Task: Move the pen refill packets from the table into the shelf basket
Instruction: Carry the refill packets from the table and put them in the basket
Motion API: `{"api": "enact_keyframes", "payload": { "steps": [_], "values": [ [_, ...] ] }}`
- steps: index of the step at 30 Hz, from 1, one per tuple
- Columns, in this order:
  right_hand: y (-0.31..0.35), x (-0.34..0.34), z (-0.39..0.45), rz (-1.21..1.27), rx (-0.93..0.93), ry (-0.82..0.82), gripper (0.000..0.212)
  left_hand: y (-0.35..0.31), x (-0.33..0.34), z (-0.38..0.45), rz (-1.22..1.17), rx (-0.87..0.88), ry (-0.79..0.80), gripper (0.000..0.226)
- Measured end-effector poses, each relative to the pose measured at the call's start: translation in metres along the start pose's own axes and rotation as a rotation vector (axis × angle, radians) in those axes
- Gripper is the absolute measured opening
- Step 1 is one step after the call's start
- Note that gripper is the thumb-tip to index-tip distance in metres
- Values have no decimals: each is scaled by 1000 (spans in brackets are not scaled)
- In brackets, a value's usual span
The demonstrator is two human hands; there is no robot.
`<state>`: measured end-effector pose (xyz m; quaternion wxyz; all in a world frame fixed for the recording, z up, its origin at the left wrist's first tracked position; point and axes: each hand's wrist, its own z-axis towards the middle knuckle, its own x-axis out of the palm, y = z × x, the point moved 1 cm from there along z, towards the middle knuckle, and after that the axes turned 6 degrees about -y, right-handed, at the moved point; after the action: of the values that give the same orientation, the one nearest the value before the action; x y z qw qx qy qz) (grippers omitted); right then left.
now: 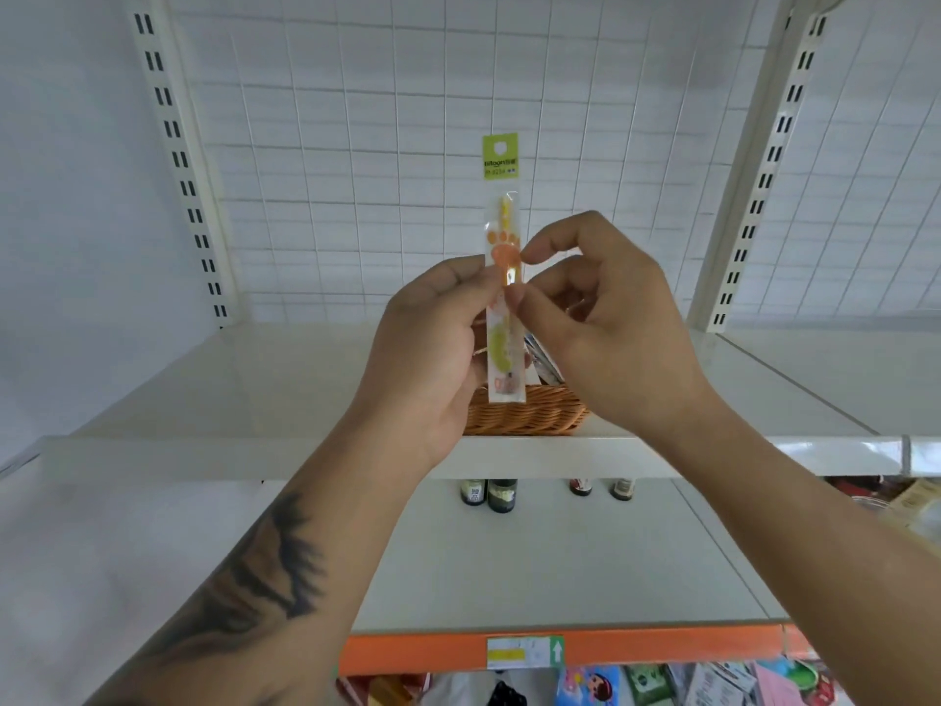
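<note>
I hold a pen refill packet (502, 231) upright in front of the shelf; it is a narrow clear sleeve with a green header card and orange paw prints. My left hand (433, 354) pinches its left edge at mid-height. My right hand (606, 328) pinches its right edge with thumb and forefinger. Just behind and below the packet's lower end sits the woven wicker basket (524, 415) on the white shelf (254, 400). Another packet (545, 366) pokes out of the basket, mostly hidden by my right hand.
A white wire grid panel (407, 119) backs the shelf, between slotted uprights (178, 160). Small dark bottles (489, 494) stand on the lower shelf. An orange price rail (636, 649) runs below, with colourful packaged goods (662, 685) under it.
</note>
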<state>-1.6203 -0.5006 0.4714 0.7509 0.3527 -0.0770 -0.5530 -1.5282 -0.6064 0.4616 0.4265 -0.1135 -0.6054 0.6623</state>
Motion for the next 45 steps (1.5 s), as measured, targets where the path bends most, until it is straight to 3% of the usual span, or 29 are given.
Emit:
{"api": "enact_keyframes", "payload": {
  "steps": [2, 4, 7, 11, 16, 21, 27, 37, 41, 45],
  "values": [
    [1, -5, 11, 3, 20, -14, 12, 1, -5, 0, 219, 133, -47, 12],
    [-6, -10, 27, -47, 85, -30, 10, 8, -19, -4, 540, 410, -143, 12],
    [-33, -12, 50, -199, 283, 33, 11, 28, -49, -13, 984, 763, -237, 29],
    [-64, 2, 57, -416, 429, 229, 15, 62, -87, -24, 1329, 628, -225, 58],
    [-78, 26, 59, -614, 410, 356, 25, 90, -108, -29, 1573, 556, -196, 85],
    [-90, 40, 60, -808, 406, 398, 15, 99, -112, -25, 1666, 589, -172, 66],
    [-88, 43, 59, -881, 408, 383, 5, 105, -116, -24, 1642, 685, -200, 60],
    [-52, 13, 2, -525, 224, -70, 17, 108, -125, -25, 1597, 745, -165, 58],
    [-60, 13, -57, -589, 6, -117, 39, 110, -129, -42, 1626, 663, -107, 66],
    [-65, 13, -121, -747, -139, -41, 50, 116, -129, -86, 1672, 557, -86, 68]
  ]
}}
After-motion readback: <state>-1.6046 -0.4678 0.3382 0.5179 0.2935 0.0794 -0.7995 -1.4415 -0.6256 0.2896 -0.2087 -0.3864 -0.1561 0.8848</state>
